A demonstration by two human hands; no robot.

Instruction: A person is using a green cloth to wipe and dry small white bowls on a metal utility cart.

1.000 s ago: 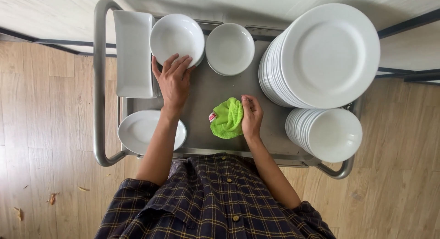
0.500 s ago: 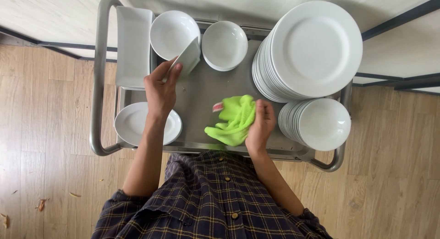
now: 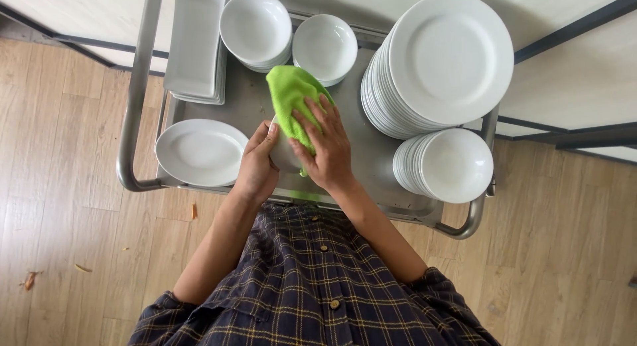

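My left hand (image 3: 255,168) grips a white bowl (image 3: 284,157) by its rim, holding it above the front middle of a steel cart (image 3: 371,167). My right hand (image 3: 325,147) presses a bright green cloth (image 3: 292,100) into and over that bowl, fingers spread on the cloth. Most of the bowl is hidden under the cloth and my hands.
On the cart: a stack of white bowls (image 3: 255,27), a single bowl (image 3: 325,46), rectangular white dishes (image 3: 196,41), a shallow plate (image 3: 199,151), a tall stack of large plates (image 3: 444,61), a stack of small plates (image 3: 451,165). Wooden floor surrounds the cart.
My left hand lifted a bowl off the back-left stack and brought it toward me. My right hand carried the green cloth from the cart top onto the bowl.
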